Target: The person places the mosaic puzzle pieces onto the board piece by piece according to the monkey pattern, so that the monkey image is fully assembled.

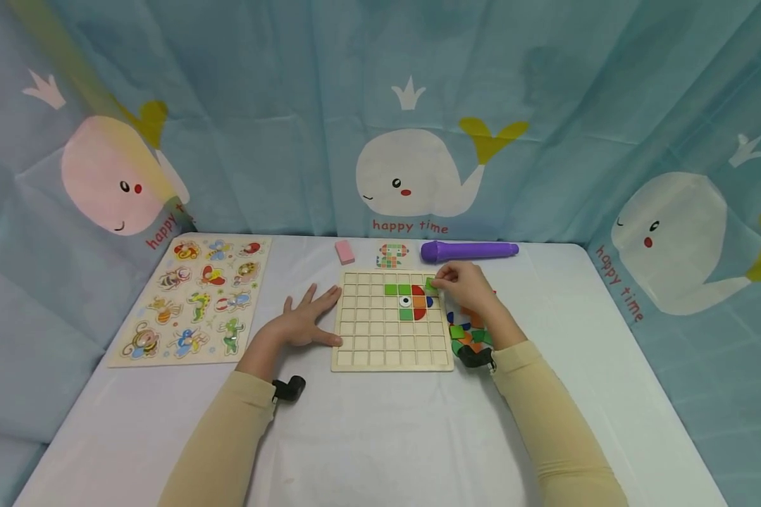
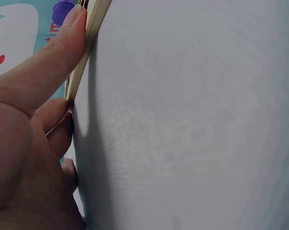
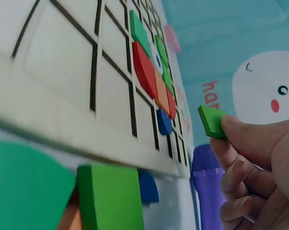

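Note:
My right hand pinches a green square tile between thumb and index finger, above the upper right of a wooden grid board. In the right wrist view its other fingers are curled under. Laid in the board's squares are green tiles, an eye tile, red rounded tiles, an orange square and a blue half-round tile. With fingers spread, my left hand rests at the board's left edge; its thumb touches that edge in the left wrist view.
Loose coloured tiles lie right of the board, partly under my right forearm. Behind the board are a pink block, a small pattern card and a purple microphone-shaped object. An insect picture board lies at left.

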{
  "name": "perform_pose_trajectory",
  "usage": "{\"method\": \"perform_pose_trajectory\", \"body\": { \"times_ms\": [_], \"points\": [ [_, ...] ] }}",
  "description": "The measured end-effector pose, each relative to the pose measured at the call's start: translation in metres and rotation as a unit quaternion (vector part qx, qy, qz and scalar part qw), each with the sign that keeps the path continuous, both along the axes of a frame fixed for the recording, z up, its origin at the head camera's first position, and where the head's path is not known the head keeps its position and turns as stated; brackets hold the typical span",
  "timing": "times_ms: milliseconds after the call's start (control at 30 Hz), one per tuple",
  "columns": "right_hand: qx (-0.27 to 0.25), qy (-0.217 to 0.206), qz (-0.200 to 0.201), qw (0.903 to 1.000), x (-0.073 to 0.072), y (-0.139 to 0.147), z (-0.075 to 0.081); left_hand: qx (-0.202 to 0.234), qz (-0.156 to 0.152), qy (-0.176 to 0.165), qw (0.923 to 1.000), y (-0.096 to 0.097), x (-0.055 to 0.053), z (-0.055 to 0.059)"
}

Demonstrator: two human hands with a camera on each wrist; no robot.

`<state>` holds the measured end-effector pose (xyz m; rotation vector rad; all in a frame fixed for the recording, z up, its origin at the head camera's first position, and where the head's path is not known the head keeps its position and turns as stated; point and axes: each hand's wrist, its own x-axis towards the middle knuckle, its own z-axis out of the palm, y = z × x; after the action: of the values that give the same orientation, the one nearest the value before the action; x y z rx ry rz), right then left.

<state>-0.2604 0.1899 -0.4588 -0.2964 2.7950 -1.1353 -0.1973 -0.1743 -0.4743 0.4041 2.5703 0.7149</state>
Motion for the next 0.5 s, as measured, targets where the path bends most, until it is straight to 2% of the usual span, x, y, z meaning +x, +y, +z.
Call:
{"method": "perform_pose_trajectory", "body": {
  "times_ms": [267,500],
  "points": [
    [-0.013,-0.004,0.031,0.9994,-0.001,-0.015,0.002,-0.007,0.0,-0.002,1.0,-0.001,-0.001,-0.003],
    [-0.023,-0.005,0.035,0.9991,-0.006,-0.031,0.002,-0.003,-0.002,0.0,1.0,-0.001,-0.003,-0.004]
  ]
}}
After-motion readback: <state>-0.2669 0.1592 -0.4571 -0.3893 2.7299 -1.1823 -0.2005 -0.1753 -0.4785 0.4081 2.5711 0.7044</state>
